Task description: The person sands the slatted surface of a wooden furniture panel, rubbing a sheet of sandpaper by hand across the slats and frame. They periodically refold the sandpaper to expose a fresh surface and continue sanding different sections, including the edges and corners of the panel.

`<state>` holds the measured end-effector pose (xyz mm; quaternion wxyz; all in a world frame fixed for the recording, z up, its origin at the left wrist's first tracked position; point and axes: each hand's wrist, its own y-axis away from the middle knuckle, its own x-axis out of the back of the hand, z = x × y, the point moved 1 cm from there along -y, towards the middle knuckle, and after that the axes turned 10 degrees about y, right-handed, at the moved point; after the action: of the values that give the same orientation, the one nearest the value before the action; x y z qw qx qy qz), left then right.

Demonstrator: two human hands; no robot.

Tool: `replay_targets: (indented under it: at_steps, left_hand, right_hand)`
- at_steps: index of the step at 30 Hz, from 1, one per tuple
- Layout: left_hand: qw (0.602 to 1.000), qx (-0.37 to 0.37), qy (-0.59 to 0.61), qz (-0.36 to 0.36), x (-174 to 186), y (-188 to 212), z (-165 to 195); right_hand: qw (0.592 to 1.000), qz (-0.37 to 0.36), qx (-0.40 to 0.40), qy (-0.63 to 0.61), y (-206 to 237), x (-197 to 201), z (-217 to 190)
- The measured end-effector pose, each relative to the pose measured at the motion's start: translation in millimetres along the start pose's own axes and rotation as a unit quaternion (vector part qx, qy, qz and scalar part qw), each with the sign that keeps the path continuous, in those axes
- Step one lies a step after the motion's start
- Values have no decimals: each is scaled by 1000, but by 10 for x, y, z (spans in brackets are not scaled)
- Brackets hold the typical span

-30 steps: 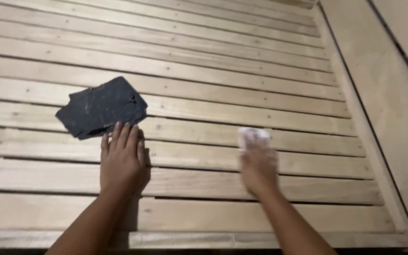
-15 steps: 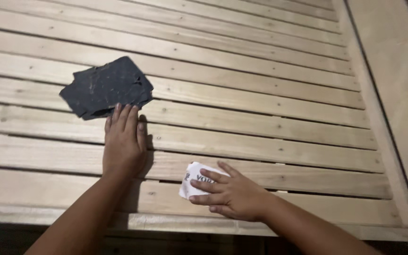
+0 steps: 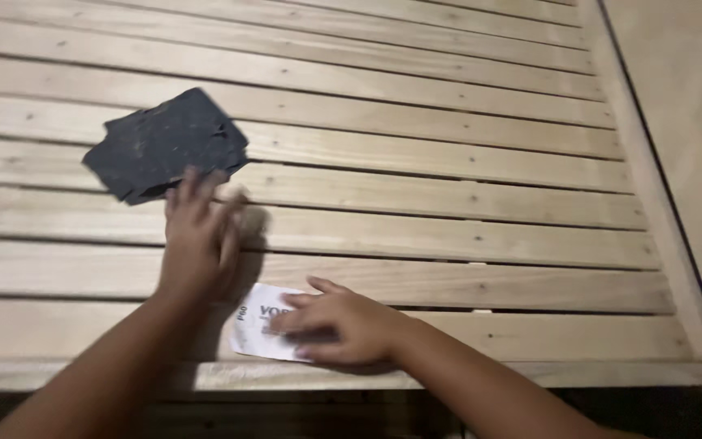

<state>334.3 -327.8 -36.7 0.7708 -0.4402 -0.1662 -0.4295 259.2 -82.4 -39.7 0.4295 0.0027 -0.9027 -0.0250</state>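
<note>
The right hand lay nearest, at about 6 o'clock in the view, pressed flat on a white sheet with printed lettering. Its fingers were spread and pointed toward 9 o'clock, not curled around anything; the palm and fingers pinned the sheet's right part to the slats. The sheet lay on the front slat, close to the near edge, its left end showing free.

Just beyond, toward 10 o'clock from the right hand, the left hand rested open on the slats, fingers spread and pointing toward 12 o'clock. It was blurred, so whether the fingertips touched the wood could not be told. It held nothing.

Farther on, at 11 o'clock from the left hand and just beyond its fingertips, lay the dark sheets, a loose stack of black sheets, tilted across two slats.

Along the right ran a pale wood rail.
</note>
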Motion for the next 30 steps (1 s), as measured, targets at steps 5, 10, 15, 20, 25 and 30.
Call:
replay_targets:
  at_steps: [5,10,15,20,25,30]
  left_hand:
    - [896,-217,131,-364,-52,157,316]
    - [818,-357,82,-444,-128,138,463]
    - [798,-476,3,-370,68,129,354]
    - [767,-518,13,-378,-495,106,577]
    - [775,-509,80,-366,-1358,-102,1521]
    - [788,-369,110,-480,-2295,-170,2410]
  right_hand:
    - [885,349,-162,-263,909,303,233]
    - [830,430,-347,-70,2011,395,356]
    - [777,437,-416,180,2661,395,281]
    - [717,458,-448,274,2658,343,280]
    - [687,505,-457,254,2639,317,253]
    - [670,550,-443,228,2720,310,214]
